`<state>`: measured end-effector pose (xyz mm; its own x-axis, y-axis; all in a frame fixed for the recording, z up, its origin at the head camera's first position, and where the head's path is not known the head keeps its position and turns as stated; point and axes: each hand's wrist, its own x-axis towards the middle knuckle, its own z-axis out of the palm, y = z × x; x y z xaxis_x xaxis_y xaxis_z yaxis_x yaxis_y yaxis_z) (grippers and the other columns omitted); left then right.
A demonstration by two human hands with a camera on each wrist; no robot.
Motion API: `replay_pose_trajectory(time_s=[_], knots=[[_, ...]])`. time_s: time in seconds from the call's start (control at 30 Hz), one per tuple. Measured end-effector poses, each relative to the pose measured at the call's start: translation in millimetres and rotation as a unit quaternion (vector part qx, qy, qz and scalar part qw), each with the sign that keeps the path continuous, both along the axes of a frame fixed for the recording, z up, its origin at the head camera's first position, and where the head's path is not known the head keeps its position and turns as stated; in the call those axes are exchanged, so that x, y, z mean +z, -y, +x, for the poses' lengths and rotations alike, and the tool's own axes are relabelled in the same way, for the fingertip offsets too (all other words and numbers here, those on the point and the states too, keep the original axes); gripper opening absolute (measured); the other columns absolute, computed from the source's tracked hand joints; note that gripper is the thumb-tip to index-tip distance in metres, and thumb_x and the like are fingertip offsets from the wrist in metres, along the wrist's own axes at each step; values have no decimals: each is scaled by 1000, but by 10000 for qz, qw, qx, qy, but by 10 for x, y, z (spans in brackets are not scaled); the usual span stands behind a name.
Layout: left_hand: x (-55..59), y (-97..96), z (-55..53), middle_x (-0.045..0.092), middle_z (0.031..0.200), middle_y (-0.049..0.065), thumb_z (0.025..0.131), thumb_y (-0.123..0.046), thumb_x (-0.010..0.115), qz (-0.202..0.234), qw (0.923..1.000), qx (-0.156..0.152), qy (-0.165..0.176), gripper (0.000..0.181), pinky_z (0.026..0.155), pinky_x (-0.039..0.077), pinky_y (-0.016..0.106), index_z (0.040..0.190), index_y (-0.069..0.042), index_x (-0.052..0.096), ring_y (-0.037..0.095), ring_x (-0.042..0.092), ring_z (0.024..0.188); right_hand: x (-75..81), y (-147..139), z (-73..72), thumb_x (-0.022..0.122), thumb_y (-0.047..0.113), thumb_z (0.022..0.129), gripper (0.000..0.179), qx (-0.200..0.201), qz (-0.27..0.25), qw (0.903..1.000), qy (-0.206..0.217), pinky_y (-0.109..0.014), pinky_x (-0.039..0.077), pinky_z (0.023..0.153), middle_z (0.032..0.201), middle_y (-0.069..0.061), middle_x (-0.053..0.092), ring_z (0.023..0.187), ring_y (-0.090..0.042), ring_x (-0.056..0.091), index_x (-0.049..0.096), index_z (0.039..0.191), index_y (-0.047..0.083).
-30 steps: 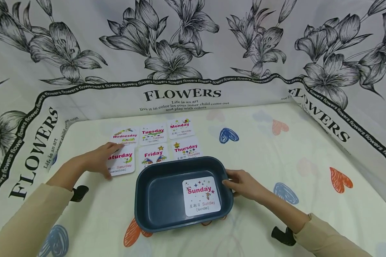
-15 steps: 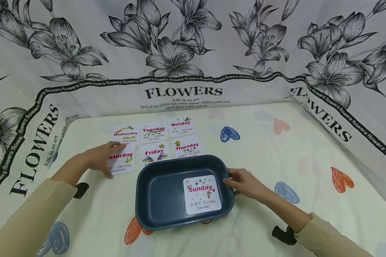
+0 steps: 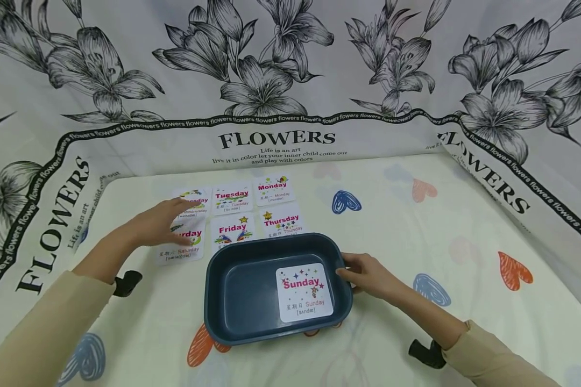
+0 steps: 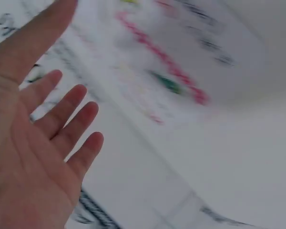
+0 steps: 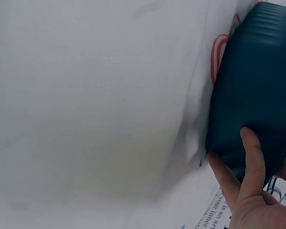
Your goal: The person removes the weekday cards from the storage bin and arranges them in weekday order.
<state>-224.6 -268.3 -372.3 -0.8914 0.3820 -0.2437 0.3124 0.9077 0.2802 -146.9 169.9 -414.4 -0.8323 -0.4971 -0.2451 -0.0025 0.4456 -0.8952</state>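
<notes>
My left hand (image 3: 155,223) hovers with spread fingers over the white Saturday card (image 3: 176,255) and the Wednesday card (image 3: 198,213), covering parts of both words. In the left wrist view its palm (image 4: 33,162) faces the camera, nothing in it, and a blurred card (image 4: 205,52) lies beyond. My right hand (image 3: 370,275) grips the right end of a dark blue plastic tray (image 3: 242,295), thumb at the rim. From the right wrist, fingers (image 5: 252,167) press against the tray's outer wall (image 5: 257,86). One Sunday card (image 3: 305,301) lies face up inside the tray, on its right side.
Behind the tray, the Tuesday card (image 3: 232,199), Monday card (image 3: 274,191), Friday card (image 3: 232,228) and Thursday card (image 3: 282,220) complete two rows. The near row's lower edges are partly hidden by the tray. A flower-printed curtain (image 3: 281,91) rises behind the heart-patterned cloth (image 3: 397,231).
My left hand has come up from the Saturday card's left edge and shifted right, uncovering that card's lower left corner. My right hand and the tray hold their place.
</notes>
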Motion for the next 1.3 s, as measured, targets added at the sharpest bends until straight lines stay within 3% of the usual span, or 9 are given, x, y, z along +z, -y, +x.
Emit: replay_pose_trajectory(time_s=[0.1, 0.2, 0.4, 0.53, 0.7, 0.83, 0.93, 1.17, 1.3], knots=[[226, -265, 51, 47, 131, 20, 77, -33, 73, 215, 9983, -151, -526, 66, 92, 39, 58, 133, -8, 47, 38, 43, 120, -5, 1, 7, 53, 12, 93, 45, -9, 45, 10000, -7, -32, 55, 63, 118, -25, 58, 96, -32, 64, 43, 132, -7], [396, -584, 146, 60, 117, 11, 80, -32, 70, 230, 9944, -412, -945, 49, 82, 47, 48, 121, -10, 57, 28, 56, 104, -8, 0, 14, 53, 12, 93, 44, -36, 57, 10000, 20, -32, 55, 64, 118, -24, 58, 97, -32, 63, 44, 133, -5], [454, -1223, 400, 66, 102, 3, 79, -31, 71, 177, 9873, -1058, -1171, 35, 73, 51, 37, 109, -13, 65, 17, 61, 87, 5, -2, 9, 53, 12, 93, 46, -14, -23, 10000, 59, -33, 55, 64, 118, -25, 57, 96, -31, 64, 42, 133, -7], [362, -1603, 564, 65, 104, 3, 79, -24, 72, 355, 9867, -1461, -617, 34, 80, 50, 35, 109, -10, 65, 17, 60, 92, 17, -4, 3, 53, 12, 93, 45, -20, -21, 10000, 36, -33, 55, 63, 116, -25, 58, 93, -30, 64, 43, 133, -7], [177, -2019, 693, 62, 106, 5, 77, -26, 75, -111, 9862, -1651, -40, 44, 82, 50, 32, 116, -10, 62, 16, 60, 91, 12, -8, 1, 54, 13, 93, 45, -37, -11, 10000, 57, -33, 55, 63, 115, -25, 59, 93, -30, 64, 43, 132, -7], [26, -2221, 736, 60, 105, 4, 71, -35, 78, -403, 9838, -1745, 129, 56, 78, 51, 29, 119, -12, 61, 14, 57, 85, 8, -15, 0, 53, 14, 93, 46, 7, -58, 10000, 81, -33, 55, 64, 116, -25, 59, 94, -31, 64, 42, 133, -7], [-66, -2319, 756, 59, 112, 6, 68, -42, 79, -558, 9825, -1766, 188, 66, 83, 50, 32, 122, -10, 58, 16, 58, 94, 2, -22, -5, 53, 13, 94, 46, 57, -94, 9999, 72, -33, 55, 63, 116, -25, 59, 96, -32, 64, 42, 133, -7], [-262, -2451, 812, 53, 118, 12, 54, -50, 84, -837, 9855, -1451, 258, 87, 83, 51, 39, 123, -6, 54, 23, 54, 99, -9, -19, -8, 53, 14, 94, 46, 72, -80, 9999, 43, -33, 55, 63, 116, -25, 59, 96, -33, 64, 43, 133, -7], [-371, -2461, 807, 46, 123, 16, 43, -54, 86, -930, 9877, -1261, 22, 107, 81, 51, 41, 128, -3, 46, 27, 48, 105, -10, -22, -7, 53, 14, 94, 46, 62, -73, 9999, 64, -33, 55, 63, 116, -25, 59, 96, -32, 64, 42, 133, -7]])
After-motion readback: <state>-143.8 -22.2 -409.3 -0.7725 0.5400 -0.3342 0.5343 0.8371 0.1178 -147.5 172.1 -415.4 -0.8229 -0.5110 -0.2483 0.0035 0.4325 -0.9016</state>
